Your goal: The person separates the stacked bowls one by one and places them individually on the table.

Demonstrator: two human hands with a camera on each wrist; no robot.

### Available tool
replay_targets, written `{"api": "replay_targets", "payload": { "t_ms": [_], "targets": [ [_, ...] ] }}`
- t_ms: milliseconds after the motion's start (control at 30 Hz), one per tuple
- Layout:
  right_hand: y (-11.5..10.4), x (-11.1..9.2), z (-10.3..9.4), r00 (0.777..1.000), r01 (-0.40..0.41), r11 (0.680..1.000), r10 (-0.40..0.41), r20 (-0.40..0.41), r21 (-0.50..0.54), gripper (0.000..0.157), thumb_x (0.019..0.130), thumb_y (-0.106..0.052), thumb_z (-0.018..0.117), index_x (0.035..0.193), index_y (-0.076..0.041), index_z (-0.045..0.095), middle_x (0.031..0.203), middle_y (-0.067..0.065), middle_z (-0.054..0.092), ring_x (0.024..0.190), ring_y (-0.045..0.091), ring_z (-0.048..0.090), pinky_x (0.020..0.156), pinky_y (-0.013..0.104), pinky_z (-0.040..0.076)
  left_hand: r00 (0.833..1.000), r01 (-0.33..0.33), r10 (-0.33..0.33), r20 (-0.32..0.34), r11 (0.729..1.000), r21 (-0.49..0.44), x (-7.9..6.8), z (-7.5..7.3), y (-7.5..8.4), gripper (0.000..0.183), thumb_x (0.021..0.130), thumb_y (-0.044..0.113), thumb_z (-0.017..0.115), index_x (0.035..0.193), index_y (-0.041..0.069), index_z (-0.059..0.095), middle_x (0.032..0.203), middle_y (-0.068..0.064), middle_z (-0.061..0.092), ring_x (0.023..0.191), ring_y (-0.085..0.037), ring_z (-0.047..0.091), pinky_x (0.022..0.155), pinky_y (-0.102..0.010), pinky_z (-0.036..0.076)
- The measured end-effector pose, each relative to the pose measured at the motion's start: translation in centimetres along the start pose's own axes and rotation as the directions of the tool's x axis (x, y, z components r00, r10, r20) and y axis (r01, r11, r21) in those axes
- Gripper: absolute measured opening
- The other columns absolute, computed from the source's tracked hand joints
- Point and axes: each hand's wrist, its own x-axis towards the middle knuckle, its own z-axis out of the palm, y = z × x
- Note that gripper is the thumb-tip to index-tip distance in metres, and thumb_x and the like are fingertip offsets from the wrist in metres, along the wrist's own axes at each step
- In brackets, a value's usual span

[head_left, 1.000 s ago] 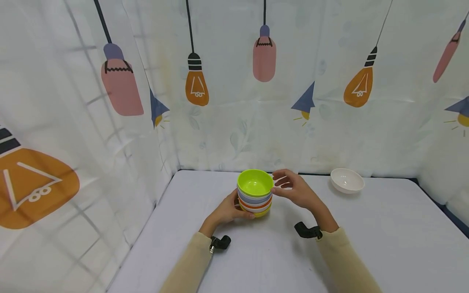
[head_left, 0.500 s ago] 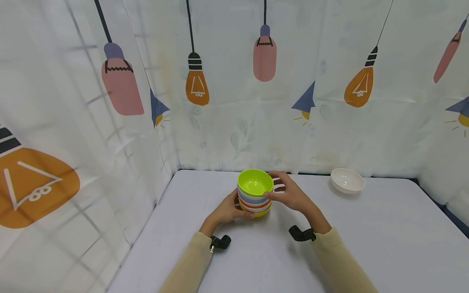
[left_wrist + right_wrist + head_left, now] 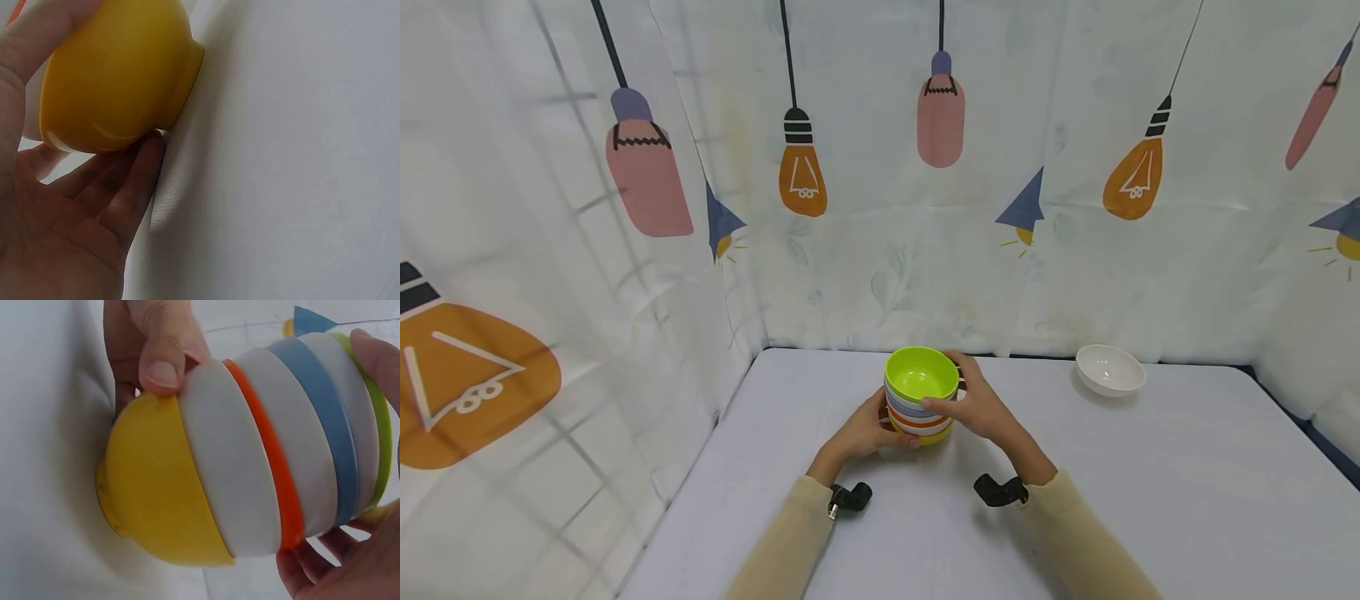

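A stack of nested bowls stands upright on the table, its topmost bowl, a lime-green one (image 3: 921, 373), facing up. Below it, the right wrist view shows white, blue and orange bands down to a yellow bowl (image 3: 156, 494) on its foot. My left hand (image 3: 867, 429) grips the stack low on its left side, thumb against the yellow bowl. Up on the right side, my right hand (image 3: 983, 406) holds the stack, its thumb at the green rim and its other fingers round the far side, partly hidden.
A single white bowl (image 3: 1110, 372) sits at the back right of the white-covered table (image 3: 1150, 500). Behind the table hangs a pale curtain (image 3: 865, 275) printed with lamps, and it continues along the left side.
My right hand has moved left from beside the stack and closed round its upper right side. The left hand and the bowls have stayed where they were.
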Motion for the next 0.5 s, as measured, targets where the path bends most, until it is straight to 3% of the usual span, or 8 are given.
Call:
{"api": "replay_targets", "payload": {
  "t_ms": [267, 500],
  "targets": [
    [0.1, 0.1, 1.1, 0.999, -0.030, 0.996, 0.032, -0.025, 0.083, 0.100, 0.083, -0.035, 0.086, 0.159, -0.018, 0.023, 0.154, 0.011, 0.036, 0.135, 0.031, 0.049, 0.114, 0.054, 0.044, 1.000, -0.018, 0.018, 0.005, 1.000, -0.006, 0.1, 0.0, -0.2, 0.089, 0.078, 0.022, 0.091, 0.151, 0.030, 0.041, 0.139, 0.002, 0.059, 0.128, -0.023, 0.059, 0.110, -0.043, 0.051],
    [0.2, 0.1, 1.2, 0.998, -0.036, 0.992, 0.041, -0.041, 0.119, 0.097, 0.084, -0.033, 0.085, 0.158, -0.018, 0.025, 0.152, 0.011, 0.040, 0.136, 0.032, 0.048, 0.114, 0.057, 0.043, 1.000, -0.025, 0.025, 0.010, 1.000, -0.003, 0.1, 0.0, -0.3, 0.087, 0.079, 0.022, 0.091, 0.150, 0.029, 0.041, 0.138, 0.002, 0.059, 0.127, -0.023, 0.059, 0.110, -0.043, 0.051]
  ]
}}
